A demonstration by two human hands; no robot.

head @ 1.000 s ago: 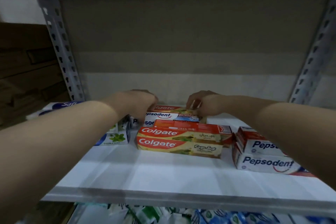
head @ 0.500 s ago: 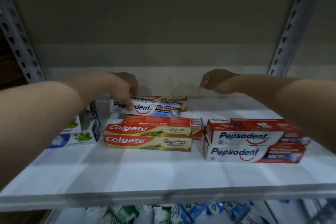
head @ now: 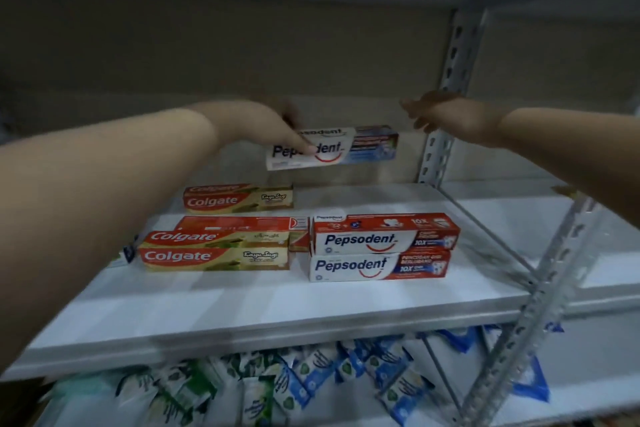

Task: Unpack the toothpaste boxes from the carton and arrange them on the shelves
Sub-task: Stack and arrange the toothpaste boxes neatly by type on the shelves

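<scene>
My left hand [head: 263,126] grips a white Pepsodent box [head: 346,149] by its left end and holds it in the air above the back of the white shelf [head: 277,302]. My right hand [head: 446,114] hovers to the right of that box, fingers apart, holding nothing. On the shelf lie two stacked Pepsodent boxes [head: 381,248] at right, a stack of Colgate boxes [head: 214,248] at left, and one Colgate box [head: 239,198] further back.
A perforated grey metal upright [head: 446,97] stands just behind my right hand, another upright [head: 530,305] is at the front right. The lower shelf holds several blue and green pouches [head: 311,381]. Another white shelf [head: 554,236] continues to the right.
My left hand lifted the Pepsodent box off the back of the shelf and carried it up and right. My right hand let go and rose toward the right. The view swung right.
</scene>
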